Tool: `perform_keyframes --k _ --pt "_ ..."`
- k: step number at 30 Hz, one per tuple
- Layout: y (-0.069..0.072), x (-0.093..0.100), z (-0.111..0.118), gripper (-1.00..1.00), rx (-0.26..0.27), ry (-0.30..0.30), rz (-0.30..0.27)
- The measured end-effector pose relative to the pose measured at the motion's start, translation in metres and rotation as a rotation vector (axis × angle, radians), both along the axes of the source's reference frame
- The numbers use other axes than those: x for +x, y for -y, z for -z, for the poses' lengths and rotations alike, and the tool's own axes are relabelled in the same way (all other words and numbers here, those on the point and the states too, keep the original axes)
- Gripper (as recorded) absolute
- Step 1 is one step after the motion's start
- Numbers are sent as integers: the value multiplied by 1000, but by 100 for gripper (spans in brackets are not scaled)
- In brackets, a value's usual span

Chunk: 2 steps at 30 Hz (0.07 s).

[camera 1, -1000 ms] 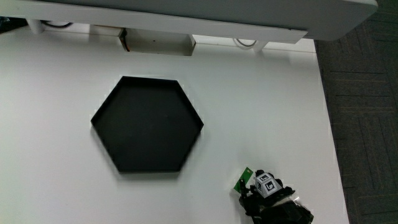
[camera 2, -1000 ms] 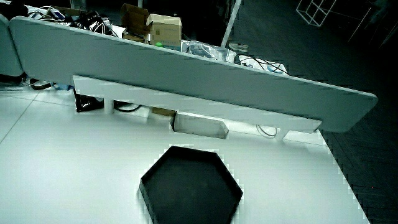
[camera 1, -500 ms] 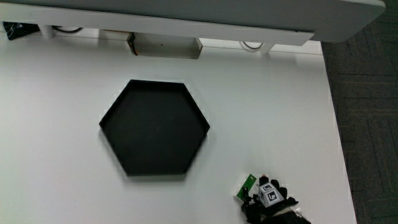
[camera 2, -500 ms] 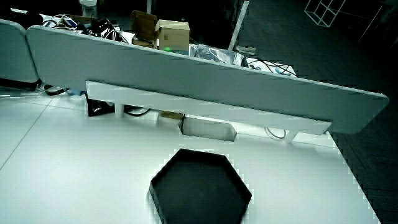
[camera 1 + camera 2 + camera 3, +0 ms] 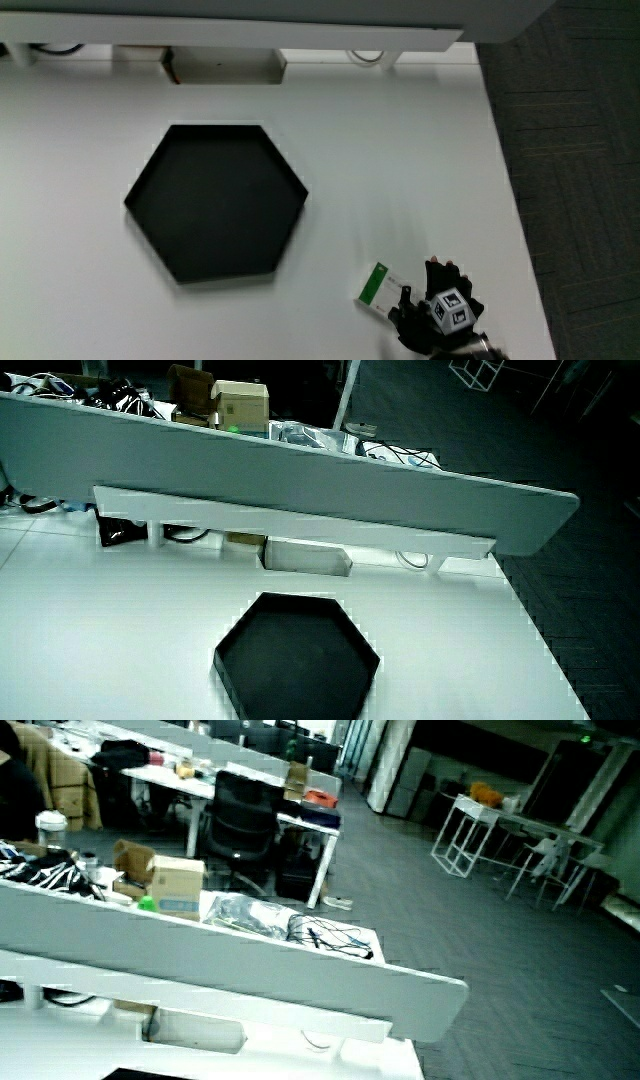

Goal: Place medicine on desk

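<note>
White table point(image 5: 420, 150); hexagonal tray point(image 5: 215, 215); medicine box point(image 5: 376, 286)

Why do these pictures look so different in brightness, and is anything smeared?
Main view: evenly lit table, black tray crisp, faint smear just above the hand and the green-and-white box. In both side views the room past the partition is dim; the table glares white in a side view, with jagged edges.

Looking across a white table point(image 5: 420, 150) toward a low grey partition point(image 5: 300, 475) running along its edge, with cardboard boxes point(image 5: 165, 880) and tangled cables point(image 5: 325, 935) lying past it. Showing dark carpet tiles point(image 5: 570, 150) beside the table, a black office chair point(image 5: 240, 815) at another desk point(image 5: 180, 780), and white wire-frame stands point(image 5: 480, 835) standing on the dim floor.
</note>
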<state>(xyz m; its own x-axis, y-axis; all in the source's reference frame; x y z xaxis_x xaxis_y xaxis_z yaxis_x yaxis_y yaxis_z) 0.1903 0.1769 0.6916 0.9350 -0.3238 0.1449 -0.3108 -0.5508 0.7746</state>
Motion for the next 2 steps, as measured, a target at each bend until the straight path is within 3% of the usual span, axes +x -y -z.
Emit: perform_keyframes --k 1,2 --pt "-3 2 2 -100 -7 6 -14" --pt "-3 1 13 -100 25 30 -24"
